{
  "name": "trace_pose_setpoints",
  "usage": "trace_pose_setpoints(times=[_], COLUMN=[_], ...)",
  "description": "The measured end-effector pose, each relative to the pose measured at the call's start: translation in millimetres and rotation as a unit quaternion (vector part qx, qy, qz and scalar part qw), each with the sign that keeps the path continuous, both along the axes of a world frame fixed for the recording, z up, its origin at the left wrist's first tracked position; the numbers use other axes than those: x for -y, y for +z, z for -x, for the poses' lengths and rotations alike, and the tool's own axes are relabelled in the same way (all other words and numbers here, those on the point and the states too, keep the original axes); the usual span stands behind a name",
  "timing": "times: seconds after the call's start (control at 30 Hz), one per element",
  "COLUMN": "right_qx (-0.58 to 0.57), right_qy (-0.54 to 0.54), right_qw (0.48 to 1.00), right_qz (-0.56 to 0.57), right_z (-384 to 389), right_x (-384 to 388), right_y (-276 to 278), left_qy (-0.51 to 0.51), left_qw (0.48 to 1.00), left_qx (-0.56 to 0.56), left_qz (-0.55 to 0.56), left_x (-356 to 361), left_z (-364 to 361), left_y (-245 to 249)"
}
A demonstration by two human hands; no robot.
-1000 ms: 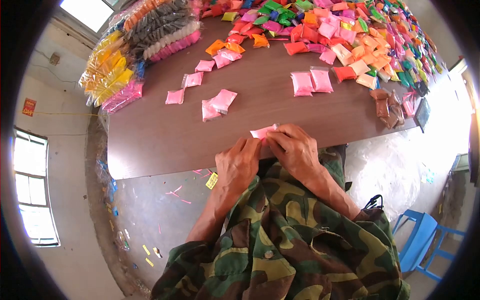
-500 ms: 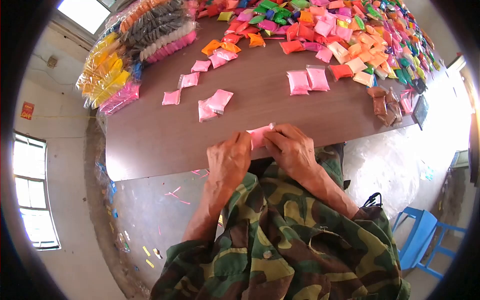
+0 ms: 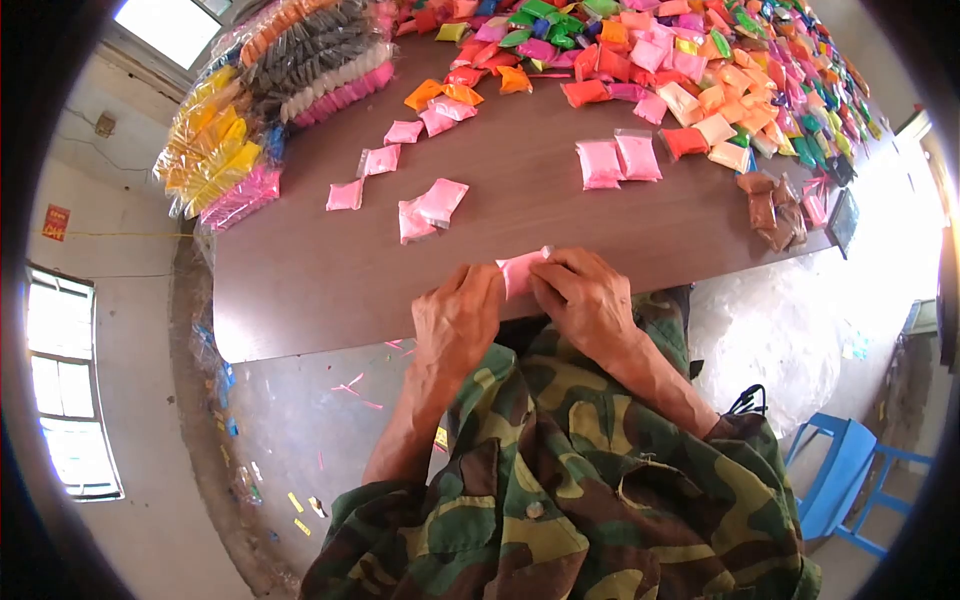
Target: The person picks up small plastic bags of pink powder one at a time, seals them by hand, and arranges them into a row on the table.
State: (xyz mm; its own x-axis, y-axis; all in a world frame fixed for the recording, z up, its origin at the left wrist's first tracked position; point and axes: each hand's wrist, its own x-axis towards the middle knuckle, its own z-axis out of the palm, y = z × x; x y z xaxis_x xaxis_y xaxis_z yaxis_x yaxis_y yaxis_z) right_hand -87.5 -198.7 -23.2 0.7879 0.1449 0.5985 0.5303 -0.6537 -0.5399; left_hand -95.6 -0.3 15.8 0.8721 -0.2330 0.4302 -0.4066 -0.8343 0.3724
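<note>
A small pink packet (image 3: 520, 270) is pinched between both my hands at the near edge of the brown table (image 3: 330, 280). My left hand (image 3: 455, 320) grips its left end and my right hand (image 3: 585, 300) its right end, fingers curled over it. Only the packet's top shows between my fingers. Two loose pink packets (image 3: 430, 208) lie on the table just beyond my hands, and a flat pair of pink packets (image 3: 618, 160) lies further right.
Several more pink packets trail to the back left. A big spread of multicoloured packets (image 3: 700, 70) covers the far and right table. Bundled bags (image 3: 250, 110) are stacked at the left corner. Brown packets (image 3: 775, 210) lie at the right edge. A blue stool (image 3: 840, 480) stands on the floor.
My hands have shifted slightly left and lifted the pink packet a little from the table edge; more of it shows between my fingers now.
</note>
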Motion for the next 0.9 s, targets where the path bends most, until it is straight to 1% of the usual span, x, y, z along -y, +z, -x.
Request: trace_pose_setpoints(times=[0.07, 0.17, 0.27, 0.37, 0.47, 0.57, 0.6, 0.63, 0.7, 0.73, 0.77, 0.8, 0.87, 0.9], right_qx=[-0.011, -0.022, -0.025, -0.03, -0.034, -0.025, -0.023, -0.033, -0.022, -0.015, -0.031, -0.02, 0.003, -0.048], right_qy=[0.003, 0.006, 0.002, -0.001, -0.004, -0.01, -0.01, -0.001, 0.012, 0.02, 0.051, 0.073, 0.119, 0.138], right_qw=[1.0, 1.0, 1.0, 1.0, 0.999, 0.999, 0.999, 0.997, 0.997, 0.996, 0.994, 0.99, 0.979, 0.969], right_qz=[0.004, 0.001, 0.001, 0.001, 0.007, 0.03, 0.041, 0.068, 0.08, 0.086, 0.096, 0.12, 0.168, 0.2], right_z=[2, 0, 1, 2, 2, 2, 3, 2, 4, 4, 5, 7, 11, 12], right_x=[1, 1, 1, 1, 0, 0, 1, 2, -2, -6, -10, -12, -15, -16], right_y=[2, 2, 1, 2, 4, 10, 13, 15, 30, 35, 29, 26, 22, 16], left_qy=[-0.022, 0.024, 0.044, 0.015, 0.009, 0.053, 0.06, 0.068, 0.074, 0.075, 0.077, 0.078, 0.085, 0.088], left_qw=[1.0, 0.999, 0.999, 0.995, 0.999, 0.998, 0.997, 0.996, 0.994, 0.991, 0.986, 0.979, 0.978, 0.977], left_qx=[0.004, -0.021, 0.023, 0.029, -0.001, 0.013, 0.019, 0.024, 0.031, 0.022, 0.014, 0.006, 0.007, 0.007], left_qz=[0.02, 0.015, 0.011, 0.091, 0.048, 0.026, 0.04, 0.054, 0.074, 0.112, 0.149, 0.187, 0.192, 0.195], left_x=[1, -4, -11, -2, 3, -9, -14, -20, -31, -34, -37, -38, -37, -37], left_z=[3, 2, -6, 1, 5, -2, -3, -4, -5, -7, -8, -9, -10, -11], left_y=[-8, -19, -25, -10, -11, -20, -23, -25, -32, -37, -43, -45, -45, -44])
